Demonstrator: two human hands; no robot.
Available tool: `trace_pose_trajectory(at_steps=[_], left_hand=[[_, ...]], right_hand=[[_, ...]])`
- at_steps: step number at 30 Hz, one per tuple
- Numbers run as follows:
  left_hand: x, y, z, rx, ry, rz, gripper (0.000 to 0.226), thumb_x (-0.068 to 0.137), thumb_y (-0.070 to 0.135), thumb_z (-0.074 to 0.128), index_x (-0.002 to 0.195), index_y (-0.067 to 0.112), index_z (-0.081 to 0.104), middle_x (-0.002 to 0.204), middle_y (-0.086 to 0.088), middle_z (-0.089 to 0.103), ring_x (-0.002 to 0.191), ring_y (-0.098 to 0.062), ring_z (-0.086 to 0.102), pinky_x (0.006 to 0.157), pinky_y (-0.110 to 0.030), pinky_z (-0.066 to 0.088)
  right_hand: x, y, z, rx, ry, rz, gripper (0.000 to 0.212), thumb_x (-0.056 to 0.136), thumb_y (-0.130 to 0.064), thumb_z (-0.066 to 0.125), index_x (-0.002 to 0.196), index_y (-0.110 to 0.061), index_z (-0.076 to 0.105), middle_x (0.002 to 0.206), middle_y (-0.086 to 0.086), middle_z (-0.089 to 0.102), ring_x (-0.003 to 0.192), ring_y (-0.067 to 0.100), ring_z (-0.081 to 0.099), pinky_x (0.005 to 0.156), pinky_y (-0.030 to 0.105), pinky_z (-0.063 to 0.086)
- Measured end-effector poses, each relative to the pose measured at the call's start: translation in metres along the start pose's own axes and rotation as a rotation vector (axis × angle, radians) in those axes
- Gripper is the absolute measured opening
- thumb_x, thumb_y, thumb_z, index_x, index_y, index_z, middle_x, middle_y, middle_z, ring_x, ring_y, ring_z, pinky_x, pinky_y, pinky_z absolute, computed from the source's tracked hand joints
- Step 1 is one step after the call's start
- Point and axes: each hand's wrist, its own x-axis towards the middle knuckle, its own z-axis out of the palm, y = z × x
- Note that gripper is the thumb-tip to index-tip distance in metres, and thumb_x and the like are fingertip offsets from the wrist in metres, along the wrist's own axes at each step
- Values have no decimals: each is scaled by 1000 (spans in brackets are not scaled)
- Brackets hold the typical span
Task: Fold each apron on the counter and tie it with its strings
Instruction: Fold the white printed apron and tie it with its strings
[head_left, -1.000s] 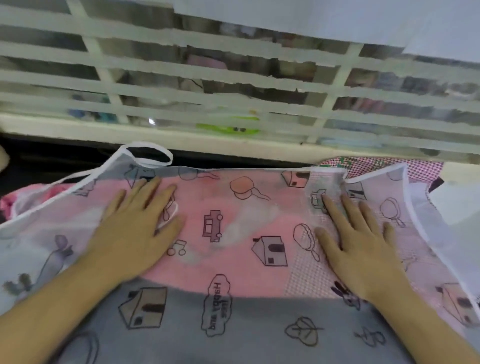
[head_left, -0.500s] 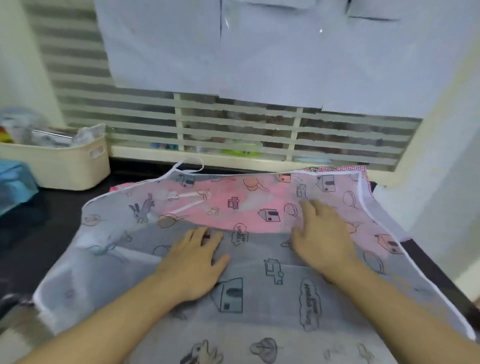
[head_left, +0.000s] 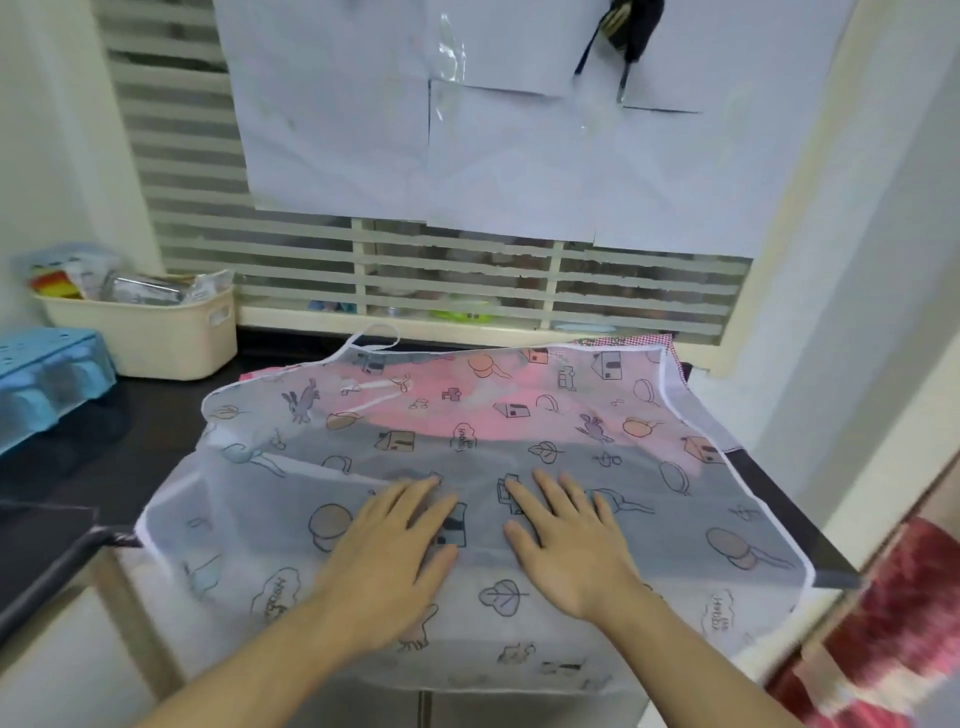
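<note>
Sheer printed apron lies under both hands, left and right, fingers straight, pressing flat.

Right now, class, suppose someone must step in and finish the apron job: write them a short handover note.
Left hand: open, flat on the sheer printed apron.
Right hand: open, flat on the same apron, beside the left.
The apron lies spread over the dark counter, its near edge hanging over the front; its neck loop sits at the far edge. A pink apron shows underneath.
Done: apron laid out flat.
Left: fold it, tie it with its strings, then do the rest.
</note>
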Motion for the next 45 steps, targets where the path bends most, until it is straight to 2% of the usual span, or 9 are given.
trace_pose_trajectory(at_steps=[7,12,17,20,30,34,37,40,45], left_hand=[[-46,6,25,231,-103,98,118,77,83,56,168,29,4,175,-7,12,161,-30,9,124,-54,6],[-32,6,17,83,-55,6,78,99,75,23,163,47,-11,174,9,-12,159,-15,-18,129,-47,-10],[-16,3,10,57,-104,-37,57,107,58,7,163,49,-1,175,14,-3,161,-11,-10,130,-41,-8],[-17,1,10,65,-121,-25,67,98,61,-3,164,48,0,175,14,-2,161,-11,-9,129,-39,-10],[-38,1,12,-147,119,137,53,105,36,49,157,36,40,164,13,32,156,-13,20,130,-37,10],[-84,45,28,-291,214,172,8,94,40,52,96,33,56,95,18,57,89,-5,52,79,-24,45],[-98,48,70,-658,-177,-486,37,84,65,57,92,30,63,88,14,69,83,-7,66,81,-33,58],[-100,23,89,-1641,-59,-1061,45,86,38,79,125,20,67,122,-13,69,107,-31,70,93,-51,59],[-108,-9,73,-2175,394,-1032,40,72,19,78,111,19,69,139,-17,65,119,-32,65,94,-46,54]], right_hand=[[13,7,-4,29,68,-8,57,107,-56,17,164,-45,13,175,-7,8,161,21,0,130,47,1],[-53,-25,26,181,682,-93,19,94,-22,57,110,-12,59,114,6,56,106,26,50,91,40,44],[-103,-42,97,1349,44,669,10,91,-22,67,96,-14,67,90,8,70,87,30,67,71,39,52],[-91,-36,118,2022,-83,812,31,89,-21,71,118,-9,70,121,20,70,112,39,68,103,49,50],[-85,-48,125,2206,73,834,75,67,-29,96,132,-11,64,123,22,67,118,38,64,110,61,48],[-73,-42,120,2238,68,839,44,82,-32,84,120,-13,71,128,20,67,125,35,58,110,60,46],[-67,-42,116,2263,168,854,43,75,-25,81,115,-11,71,121,17,64,117,30,58,114,58,43],[-73,-38,113,2283,223,841,37,79,-19,80,113,-6,71,97,12,65,99,28,64,111,52,48],[-95,-27,112,2325,322,807,40,97,-1,61,137,-4,61,112,13,69,100,27,65,101,45,51]])
